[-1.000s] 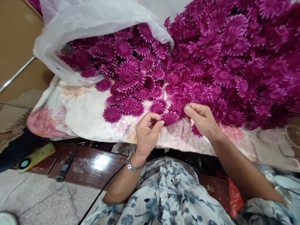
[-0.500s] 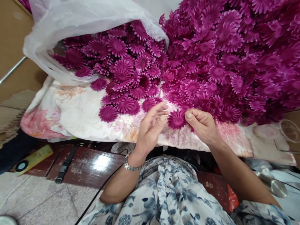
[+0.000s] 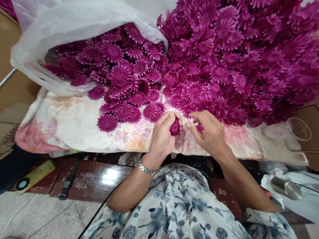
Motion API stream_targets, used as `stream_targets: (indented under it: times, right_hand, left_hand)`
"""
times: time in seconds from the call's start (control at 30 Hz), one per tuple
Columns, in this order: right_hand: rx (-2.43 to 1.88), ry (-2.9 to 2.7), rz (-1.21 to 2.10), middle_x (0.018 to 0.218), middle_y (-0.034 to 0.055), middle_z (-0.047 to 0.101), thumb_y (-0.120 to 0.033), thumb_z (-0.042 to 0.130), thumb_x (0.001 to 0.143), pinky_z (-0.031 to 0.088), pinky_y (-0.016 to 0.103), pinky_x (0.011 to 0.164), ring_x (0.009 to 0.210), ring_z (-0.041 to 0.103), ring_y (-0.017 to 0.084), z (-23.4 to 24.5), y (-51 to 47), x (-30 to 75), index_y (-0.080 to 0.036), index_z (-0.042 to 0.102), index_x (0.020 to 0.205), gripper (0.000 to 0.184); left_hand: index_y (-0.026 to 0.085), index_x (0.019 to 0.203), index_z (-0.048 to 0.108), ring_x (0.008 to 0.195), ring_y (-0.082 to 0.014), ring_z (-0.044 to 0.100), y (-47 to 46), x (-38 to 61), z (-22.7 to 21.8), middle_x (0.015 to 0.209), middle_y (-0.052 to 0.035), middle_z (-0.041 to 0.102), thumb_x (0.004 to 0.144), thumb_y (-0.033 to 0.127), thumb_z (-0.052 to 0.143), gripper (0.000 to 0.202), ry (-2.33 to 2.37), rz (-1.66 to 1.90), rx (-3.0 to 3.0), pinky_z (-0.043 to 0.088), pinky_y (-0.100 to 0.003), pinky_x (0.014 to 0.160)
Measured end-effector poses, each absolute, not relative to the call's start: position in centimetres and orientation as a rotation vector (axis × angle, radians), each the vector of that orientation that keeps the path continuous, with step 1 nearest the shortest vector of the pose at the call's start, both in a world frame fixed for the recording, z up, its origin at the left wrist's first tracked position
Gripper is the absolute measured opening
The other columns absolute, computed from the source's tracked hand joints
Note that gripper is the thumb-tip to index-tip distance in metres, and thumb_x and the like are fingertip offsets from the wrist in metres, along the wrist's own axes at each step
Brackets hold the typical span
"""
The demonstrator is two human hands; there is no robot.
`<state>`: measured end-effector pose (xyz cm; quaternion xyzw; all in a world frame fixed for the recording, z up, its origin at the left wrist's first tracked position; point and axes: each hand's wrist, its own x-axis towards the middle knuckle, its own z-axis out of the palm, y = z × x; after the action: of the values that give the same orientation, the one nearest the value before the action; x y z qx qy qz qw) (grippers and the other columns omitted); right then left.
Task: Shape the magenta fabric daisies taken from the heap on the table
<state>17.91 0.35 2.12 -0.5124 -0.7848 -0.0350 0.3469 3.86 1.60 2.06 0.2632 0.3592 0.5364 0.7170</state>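
My left hand (image 3: 163, 132) is closed around a magenta artificial flower head (image 3: 174, 127), its petals gathered inside the curled fingers and the round centre showing. Just to the right, my right hand (image 3: 208, 132) has thumb and forefinger spread apart, a small gap from the left fingertips. A bit of magenta petal (image 3: 200, 127) shows behind the right thumb; whether it lies on the cloth or against the fingers I cannot tell. Both hands are above the near edge of a floral cloth (image 3: 74, 122). Loose flower heads (image 3: 107, 122) lie to the left of them.
A large heap of magenta flower heads (image 3: 219, 73) rises behind and to the right. More spill from a white plastic bag (image 3: 82, 25) at the back left. A clear round container (image 3: 299, 128) is at the right end, and a metal cylinder (image 3: 286, 188) lies lower right.
The flower head by my right fingertips is now inside my left hand, which has closed on it. My right thumb and forefinger have parted. The whole view has shifted a little.
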Motion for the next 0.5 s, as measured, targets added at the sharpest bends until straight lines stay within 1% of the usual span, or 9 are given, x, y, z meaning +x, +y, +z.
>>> stream_targets:
  times: [0.07, 0.17, 0.23, 0.3, 0.43, 0.5]
  right_hand:
    - [-1.276, -2.073, -0.039, 0.076, 0.0071, 0.063, -0.029, 0.052, 0.089, 0.046, 0.028, 0.067, 0.072, 0.057, 0.017, 1.9, 0.1, 18.0, -0.014, 0.062, 0.092, 0.018]
    - [-1.256, -2.077, -0.007, 0.072, 0.0070, 0.061, -0.024, 0.052, 0.088, 0.045, 0.028, 0.062, 0.068, 0.056, 0.016, 1.6, -0.3, 18.2, -0.013, 0.063, 0.088, 0.016]
    - [-1.251, -2.063, 0.003, 0.071, 0.0069, 0.061, -0.022, 0.052, 0.088, 0.044, 0.028, 0.061, 0.067, 0.056, 0.016, 1.4, -0.5, 18.3, -0.012, 0.064, 0.088, 0.016]
    - [-1.236, -2.048, 0.025, 0.070, 0.0068, 0.061, -0.021, 0.052, 0.088, 0.044, 0.027, 0.060, 0.066, 0.055, 0.015, 1.4, -0.5, 18.3, -0.012, 0.064, 0.087, 0.016]
    - [-1.200, -1.996, 0.091, 0.072, 0.0070, 0.063, -0.025, 0.049, 0.090, 0.046, 0.029, 0.064, 0.068, 0.057, 0.016, 2.2, -0.3, 17.9, -0.013, 0.064, 0.088, 0.019]
    - [-1.196, -1.930, 0.137, 0.080, 0.0083, 0.065, -0.030, 0.046, 0.091, 0.049, 0.032, 0.070, 0.076, 0.059, 0.018, 2.9, 0.1, 17.4, -0.014, 0.063, 0.095, 0.024]
  left_hand:
    - [0.016, 0.060, 0.054, 0.048, -0.0073, 0.046, 1.9, 4.1, 1.9, 0.052, 0.0022, 0.049, 0.082, 0.037, 0.059, 0.031, 0.871, 1.240, 0.619, 0.036, -0.020, 0.047]
    - [0.018, 0.049, 0.041, 0.039, -0.0066, 0.036, 2.2, 4.6, 1.7, 0.042, 0.0040, 0.039, 0.082, 0.051, 0.056, 0.049, 0.921, 1.323, 0.642, 0.027, -0.021, 0.041]
    - [0.019, 0.046, 0.032, 0.036, -0.0066, 0.031, 2.5, 4.8, 1.8, 0.038, 0.0050, 0.032, 0.082, 0.054, 0.053, 0.055, 0.913, 1.372, 0.633, 0.023, -0.022, 0.040]
    - [0.019, 0.046, 0.028, 0.033, -0.0065, 0.028, 2.7, 4.9, 1.9, 0.035, 0.0056, 0.028, 0.084, 0.054, 0.051, 0.057, 0.894, 1.419, 0.618, 0.023, -0.023, 0.039]
    - [0.019, 0.045, 0.031, 0.032, -0.0066, 0.028, 2.9, 5.0, 1.8, 0.034, 0.0055, 0.029, 0.086, 0.053, 0.048, 0.057, 0.854, 1.461, 0.606, 0.026, -0.023, 0.039]
    - [0.018, 0.046, 0.039, 0.034, -0.0067, 0.033, 2.7, 5.1, 1.6, 0.037, 0.0046, 0.035, 0.086, 0.053, 0.049, 0.053, 0.836, 1.432, 0.610, 0.028, -0.022, 0.039]
